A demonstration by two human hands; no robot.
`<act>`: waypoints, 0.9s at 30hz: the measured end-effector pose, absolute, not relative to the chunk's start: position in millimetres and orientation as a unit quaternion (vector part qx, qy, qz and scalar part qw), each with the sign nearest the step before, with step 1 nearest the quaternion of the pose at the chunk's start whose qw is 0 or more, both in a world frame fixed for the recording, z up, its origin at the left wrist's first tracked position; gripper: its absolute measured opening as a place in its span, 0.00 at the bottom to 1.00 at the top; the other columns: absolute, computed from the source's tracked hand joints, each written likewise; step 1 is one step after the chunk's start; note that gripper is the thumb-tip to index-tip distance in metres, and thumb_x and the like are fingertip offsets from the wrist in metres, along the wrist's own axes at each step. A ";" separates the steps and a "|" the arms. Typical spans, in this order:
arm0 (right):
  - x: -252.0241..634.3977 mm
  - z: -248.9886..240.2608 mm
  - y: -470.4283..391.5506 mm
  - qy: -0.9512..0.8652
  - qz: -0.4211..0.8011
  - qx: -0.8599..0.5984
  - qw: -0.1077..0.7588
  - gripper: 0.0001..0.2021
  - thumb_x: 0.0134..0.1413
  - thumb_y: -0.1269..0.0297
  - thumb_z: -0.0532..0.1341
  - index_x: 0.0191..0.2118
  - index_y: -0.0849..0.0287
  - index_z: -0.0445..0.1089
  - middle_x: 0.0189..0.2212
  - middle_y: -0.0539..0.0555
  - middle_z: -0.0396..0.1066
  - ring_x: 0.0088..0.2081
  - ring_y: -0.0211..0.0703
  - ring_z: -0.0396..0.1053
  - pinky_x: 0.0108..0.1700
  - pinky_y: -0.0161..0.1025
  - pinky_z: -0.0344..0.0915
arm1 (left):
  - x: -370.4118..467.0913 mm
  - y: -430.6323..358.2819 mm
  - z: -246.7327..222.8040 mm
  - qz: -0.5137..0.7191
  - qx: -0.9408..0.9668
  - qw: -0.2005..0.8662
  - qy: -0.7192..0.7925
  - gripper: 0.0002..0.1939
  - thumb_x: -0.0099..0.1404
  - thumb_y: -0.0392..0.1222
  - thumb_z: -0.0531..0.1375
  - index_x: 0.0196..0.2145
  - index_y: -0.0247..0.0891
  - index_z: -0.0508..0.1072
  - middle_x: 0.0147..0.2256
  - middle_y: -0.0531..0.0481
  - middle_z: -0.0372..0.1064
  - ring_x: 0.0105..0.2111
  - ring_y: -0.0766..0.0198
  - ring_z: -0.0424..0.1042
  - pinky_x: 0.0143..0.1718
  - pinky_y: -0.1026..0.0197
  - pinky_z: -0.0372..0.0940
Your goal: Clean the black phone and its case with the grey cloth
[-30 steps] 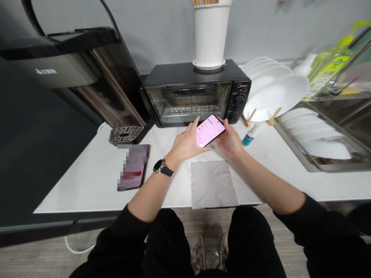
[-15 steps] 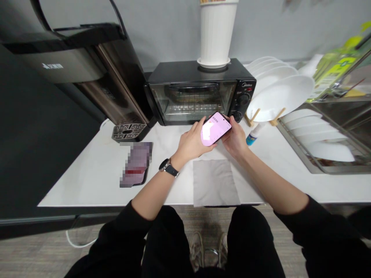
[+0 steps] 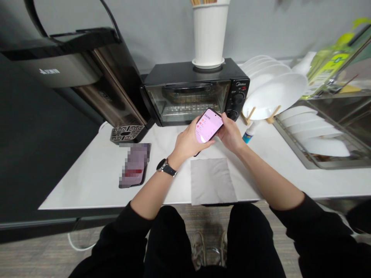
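L fingers (image 3: 193,133) & R fingers (image 3: 225,122) grip lit phone (image 3: 209,125) btwn them, its back hidden, screen txt too small to read.

Head-worn view, facing forward and steeply down

1. The left hand (image 3: 188,141) is gripping the lit phone (image 3: 209,125) along one side, a watch (image 3: 166,167) circling its wrist.
2. The right hand (image 3: 230,133) is holding the phone's opposite side.
3. A gray cloth (image 3: 213,181) is lying on the white counter (image 3: 89,173).
4. A small bottle (image 3: 248,134) is standing near the right hand.
5. Behind, a toaster oven (image 3: 191,102) is supporting a white container (image 3: 209,34).
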State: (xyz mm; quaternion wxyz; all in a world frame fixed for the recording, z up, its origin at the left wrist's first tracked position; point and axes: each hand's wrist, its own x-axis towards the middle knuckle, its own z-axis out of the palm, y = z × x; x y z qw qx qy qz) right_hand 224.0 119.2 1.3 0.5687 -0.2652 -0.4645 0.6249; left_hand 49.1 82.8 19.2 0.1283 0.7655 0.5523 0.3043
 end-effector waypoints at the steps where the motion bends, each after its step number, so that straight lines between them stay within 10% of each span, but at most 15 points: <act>1: 223.7 0.1 120.1 -0.461 0.616 -0.276 0.576 0.29 0.51 0.34 0.68 0.47 0.53 0.76 0.45 0.54 0.81 0.52 0.52 0.78 0.44 0.46 0.78 | 50.0 82.8 18.4 0.307 0.765 0.128 0.551 0.52 0.56 0.52 0.74 0.71 0.43 0.55 0.65 0.43 0.70 0.61 0.42 0.75 0.57 0.46 0.73; 14: 220.5 -10.4 116.6 -0.334 0.706 -0.286 0.556 0.26 0.60 0.37 0.62 0.51 0.53 0.75 0.50 0.52 0.81 0.55 0.49 0.77 0.58 0.50 0.76 | 56.7 81.4 14.2 0.319 0.755 0.146 0.554 0.53 0.56 0.56 0.74 0.71 0.45 0.55 0.64 0.43 0.72 0.60 0.42 0.75 0.55 0.46 0.73; 27: 219.5 -2.2 113.9 -0.532 0.423 -0.377 0.630 0.24 0.63 0.38 0.59 0.55 0.45 0.75 0.56 0.50 0.75 0.46 0.44 0.74 0.32 0.35 0.74 | 48.0 90.4 7.9 0.412 0.765 0.125 0.479 0.42 0.55 0.50 0.73 0.64 0.40 0.65 0.59 0.40 0.73 0.59 0.47 0.74 0.63 0.46 0.68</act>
